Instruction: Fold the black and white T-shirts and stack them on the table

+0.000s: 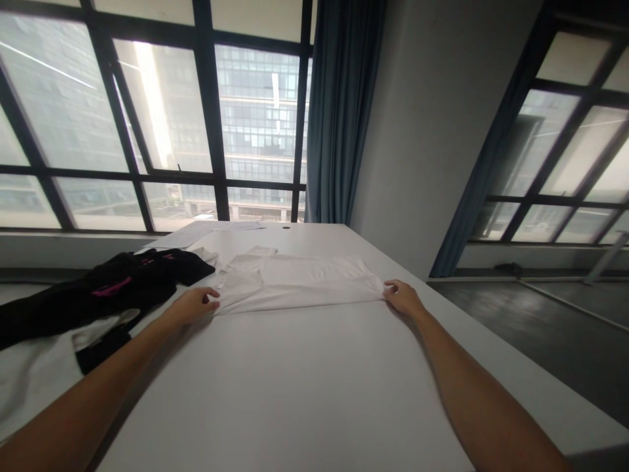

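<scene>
A white garment [314, 282] lies spread sideways on the white table [295, 393], its near edge running nearly straight between my two hands. My left hand [199, 303] is at its left near corner, fingers curled and closed on the cloth. At the right end, my right hand [401, 297] pinches the other near corner between thumb and fingers. A short sleeve-like part of the garment sticks out at its far left side.
Black clothes [132, 282] with pink marks are heaped left of my left hand, with a white cloth [39, 373] nearer me. Papers [236, 226] lie at the table's far end. Beyond stand windows, a blue curtain [344, 118] and a wall [407, 131].
</scene>
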Demonstrator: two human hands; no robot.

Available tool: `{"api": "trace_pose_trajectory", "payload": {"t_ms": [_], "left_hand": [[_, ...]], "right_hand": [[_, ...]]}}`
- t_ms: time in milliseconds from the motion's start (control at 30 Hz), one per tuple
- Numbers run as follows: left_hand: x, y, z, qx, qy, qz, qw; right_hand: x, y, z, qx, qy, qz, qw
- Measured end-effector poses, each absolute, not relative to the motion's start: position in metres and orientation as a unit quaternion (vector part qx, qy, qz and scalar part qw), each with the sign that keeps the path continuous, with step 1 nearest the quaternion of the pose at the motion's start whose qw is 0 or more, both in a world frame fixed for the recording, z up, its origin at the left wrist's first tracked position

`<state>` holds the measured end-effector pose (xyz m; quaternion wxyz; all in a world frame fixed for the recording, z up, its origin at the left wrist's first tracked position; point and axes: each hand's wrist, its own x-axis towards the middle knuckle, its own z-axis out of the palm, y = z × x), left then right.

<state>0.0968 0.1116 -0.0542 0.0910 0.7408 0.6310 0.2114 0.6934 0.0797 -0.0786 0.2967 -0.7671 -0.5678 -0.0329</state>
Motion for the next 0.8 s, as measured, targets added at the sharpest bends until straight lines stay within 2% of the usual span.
{"api": "trace_pose_trajectory", "payload": {"t_ms": [133, 233, 400, 600, 667, 800], "left_hand": [[0.093, 0.115, -0.057, 0.741, 0.635, 0.204, 0.072], [0.089, 0.117, -0.059, 0.738, 0.641, 0.193, 0.091], [0.084, 0.118, -0.054, 0.728, 0.644, 0.202, 0.121], [0.071, 0.113, -0.039, 0.717, 0.632, 0.163, 0.244], [0.074, 0.112, -0.042, 0.724, 0.635, 0.158, 0.217], [0.093, 0.112, -0.057, 0.735, 0.654, 0.166, 0.067]], "right_hand": [[0.698, 0.077, -0.076, -0.781, -0.549, -0.051, 0.294], [0.705, 0.075, -0.076, -0.807, -0.525, -0.063, 0.265], [0.715, 0.072, -0.079, -0.824, -0.489, -0.097, 0.268], [0.713, 0.072, -0.073, -0.847, -0.480, -0.080, 0.214], [0.706, 0.073, -0.072, -0.834, -0.508, -0.074, 0.202], [0.688, 0.078, -0.079, -0.752, -0.624, -0.045, 0.205]]}}
